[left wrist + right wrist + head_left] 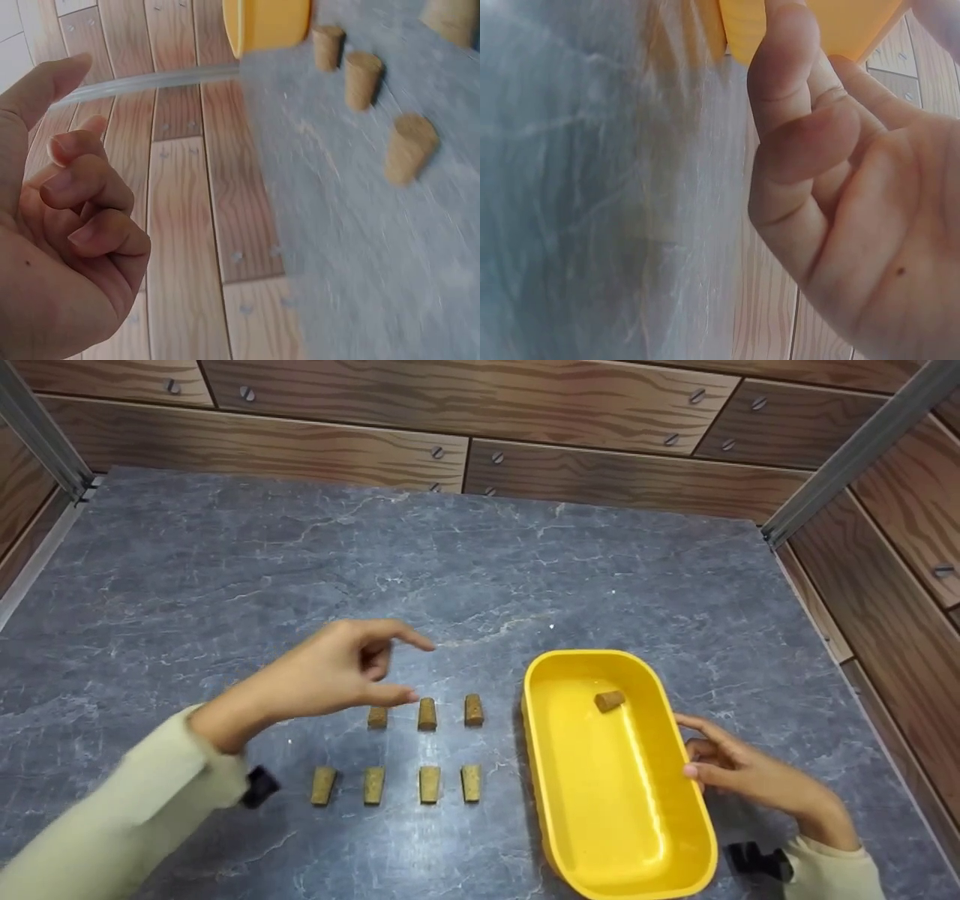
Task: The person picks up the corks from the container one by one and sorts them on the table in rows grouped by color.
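My left hand point(334, 671) hovers over the back row of corks with nothing in it. Its thumb and forefinger stand wide apart, and the other fingers curl toward the palm in the left wrist view. Just below the thumb are a partly covered cork point(377, 718) and a second cork point(427, 714); a third cork point(473, 710) lies to their right. At the right side of a yellow plastic tub point(534, 765), my right hand point(750, 772) grips the rim, thumb on the edge and fingers along the outer wall. One cork point(610, 701) lies inside the tub, toward its far end.
A front row of several lighter corks point(429, 785) lies left of the tub on the grey marbled tabletop point(375, 562). Wood-patterned panels point(465, 405) bound the back and sides, with metal posts point(847, 457) at the corners.
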Tool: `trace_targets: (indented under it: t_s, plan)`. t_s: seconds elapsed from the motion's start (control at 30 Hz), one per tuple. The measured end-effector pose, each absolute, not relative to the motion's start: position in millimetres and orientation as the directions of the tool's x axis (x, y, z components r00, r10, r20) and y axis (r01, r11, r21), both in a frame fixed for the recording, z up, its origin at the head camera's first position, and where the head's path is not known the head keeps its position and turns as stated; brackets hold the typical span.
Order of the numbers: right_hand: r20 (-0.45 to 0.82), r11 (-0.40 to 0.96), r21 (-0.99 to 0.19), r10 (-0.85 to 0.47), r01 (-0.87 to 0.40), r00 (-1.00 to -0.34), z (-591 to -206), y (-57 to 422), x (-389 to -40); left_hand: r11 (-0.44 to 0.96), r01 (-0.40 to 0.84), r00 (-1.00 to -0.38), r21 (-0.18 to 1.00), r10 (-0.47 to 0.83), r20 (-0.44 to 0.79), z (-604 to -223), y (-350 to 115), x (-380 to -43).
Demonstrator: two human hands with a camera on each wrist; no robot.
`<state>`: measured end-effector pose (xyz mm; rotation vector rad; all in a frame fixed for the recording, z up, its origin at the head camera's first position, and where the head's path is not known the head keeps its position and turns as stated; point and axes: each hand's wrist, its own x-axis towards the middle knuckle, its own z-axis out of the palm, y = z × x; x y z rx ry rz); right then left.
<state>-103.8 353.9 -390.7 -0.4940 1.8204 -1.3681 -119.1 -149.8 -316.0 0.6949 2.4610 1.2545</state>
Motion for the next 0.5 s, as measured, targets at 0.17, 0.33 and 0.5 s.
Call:
trace_targets:
  t_s: [0.17, 0.33, 0.5]
  plan:
    - [-0.361, 0.337, -0.928, -0.705, 0.159, -0.61, -392, 354, -103, 0.392, 0.286, -0.82, 0.875, 0.572, 0.011, -321, -124, -135]
    - [-0.344, 0.319, -0.935, -0.714, 0.153, -0.61, -391, 354, -103, 0.31, 0.272, -0.786, 0.911, 0.618, 0.024, -330, -92, -151]
    - [-0.347, 0.308, -0.936, -0.72, 0.172, -0.601, -392, 354, -104, 0.288, 0.283, -0.738, 0.915, 0.675, 0.016, -343, -60, -162]
